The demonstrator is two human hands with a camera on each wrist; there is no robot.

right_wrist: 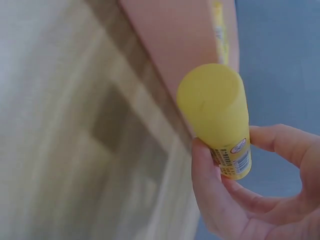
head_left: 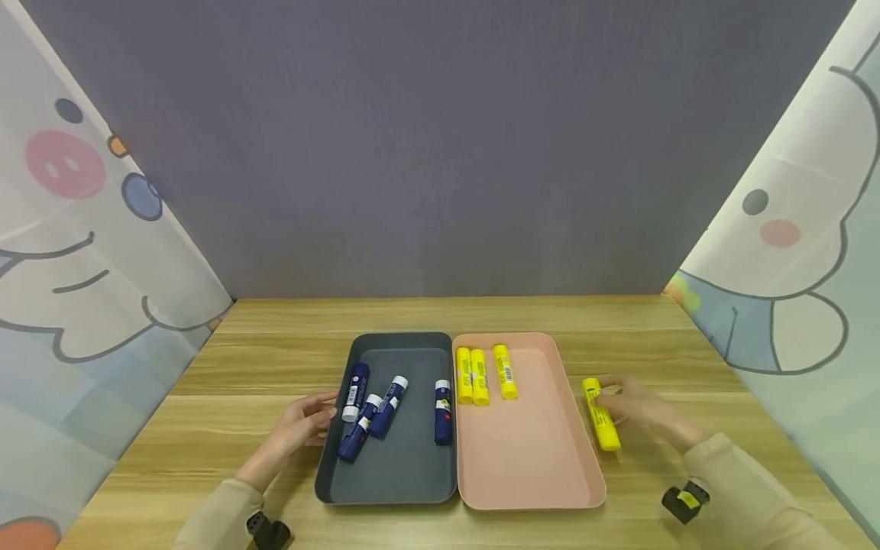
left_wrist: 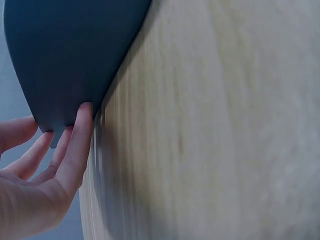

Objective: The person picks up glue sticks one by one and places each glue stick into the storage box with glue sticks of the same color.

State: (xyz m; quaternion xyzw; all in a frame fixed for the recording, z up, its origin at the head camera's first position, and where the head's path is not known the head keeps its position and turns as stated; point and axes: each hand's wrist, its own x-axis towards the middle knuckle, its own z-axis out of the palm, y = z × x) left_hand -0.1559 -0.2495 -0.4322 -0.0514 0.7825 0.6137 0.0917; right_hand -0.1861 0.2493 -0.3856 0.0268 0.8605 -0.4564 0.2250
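My right hand (head_left: 627, 401) pinches a yellow glue stick (head_left: 601, 414) between thumb and fingers, just right of the pink tray (head_left: 529, 473). In the right wrist view the glue stick (right_wrist: 212, 102) points one rounded end at the camera, and its label and barcode show near the fingers. Fingertips of my left hand (head_left: 299, 428) touch the outer left wall of the dark grey tray (head_left: 399, 481); in the left wrist view the fingers lie fairly straight against that wall (left_wrist: 75, 60). Three yellow glue sticks (head_left: 479, 377) lie in the pink tray's upper part.
Several dark blue glue sticks with white caps (head_left: 388, 407) lie in the grey tray, one of them (head_left: 443, 412) near its right wall. Both trays stand side by side on the wooden table (head_left: 275, 344). A grey panel (head_left: 440, 153) rises behind, with cartoon-printed sheets (head_left: 791, 267) at the sides.
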